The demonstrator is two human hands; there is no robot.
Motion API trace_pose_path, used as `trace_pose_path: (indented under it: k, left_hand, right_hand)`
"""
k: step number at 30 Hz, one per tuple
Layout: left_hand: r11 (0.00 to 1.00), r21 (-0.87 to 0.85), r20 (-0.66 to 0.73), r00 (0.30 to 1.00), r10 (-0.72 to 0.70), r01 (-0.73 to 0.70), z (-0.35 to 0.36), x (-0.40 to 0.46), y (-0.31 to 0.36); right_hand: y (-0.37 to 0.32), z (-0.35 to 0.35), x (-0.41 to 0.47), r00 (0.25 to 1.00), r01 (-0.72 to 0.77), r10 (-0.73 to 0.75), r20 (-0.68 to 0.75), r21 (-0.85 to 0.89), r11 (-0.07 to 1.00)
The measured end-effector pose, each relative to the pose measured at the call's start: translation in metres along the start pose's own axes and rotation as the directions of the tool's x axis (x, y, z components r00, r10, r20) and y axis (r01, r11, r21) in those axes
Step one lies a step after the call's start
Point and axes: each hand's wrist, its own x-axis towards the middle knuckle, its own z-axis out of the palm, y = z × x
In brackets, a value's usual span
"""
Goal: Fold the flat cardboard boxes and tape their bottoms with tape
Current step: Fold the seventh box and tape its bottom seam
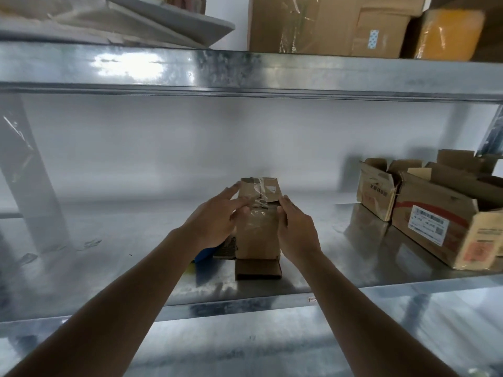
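Two bare hands flanked a small brown cardboard box (258, 227) that stood upright on the galvanised metal shelf (109, 268), midway along it and closer to its front edge than to the white wall behind. The box's long axis ran vertically, and clear tape (258, 198) crossed its upper face and ran down the side facing the camera, so the taped bottom appeared to be turned upward. One loose flap (258, 268) lay flat on the shelf at its foot, toward the front edge.

The left hand (217, 217) rested against the box's left side with fingers nearly straight, their tips reaching onto the tape near the top. The right hand (295, 228) pressed the right side, thumb on the near face and fingers reaching behind, a light hold and not a firm clamp. Both hands sat level with the box's upper half, equally near the tape.

My reading was that the tape was being smoothed down, so the next stroke would probably follow the strip downward along that vertical axis.

A blue object (204, 254), largely hidden, sat under the left wrist. Several open printed cartons (435, 221) stood at the shelf's right end.
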Motion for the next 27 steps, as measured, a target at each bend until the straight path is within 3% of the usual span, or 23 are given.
trace_pose_path:
  k: [6,11,19,23,27]
  left_hand:
    - [0.996,-0.067,-0.073,0.996,-0.055,0.051,0.014,-0.003,0.000]
    - [0.993,-0.078,-0.092,0.991,-0.096,0.089,0.022,-0.002,0.002]
    - [0.987,-0.144,-0.154,0.984,-0.095,0.073,0.035,0.000,-0.001]
    - [0.991,-0.135,-0.174,0.984,-0.040,0.016,0.038,0.000,0.000]
    - [0.992,-0.123,-0.185,0.983,-0.017,-0.006,0.039,0.000,-0.001]
  right_hand:
    - [0.008,0.001,-0.012,0.999,0.028,-0.032,0.042,0.097,0.995]
    - [0.008,0.002,-0.012,0.999,0.035,-0.035,0.003,0.026,0.999]
    - [0.013,0.005,-0.009,0.988,0.120,-0.121,0.093,0.009,0.993]
    - [0.008,0.002,-0.006,0.967,0.250,-0.241,0.087,-0.112,0.962]
    - [0.003,-0.003,-0.002,0.964,0.254,-0.226,0.142,-0.220,0.942]
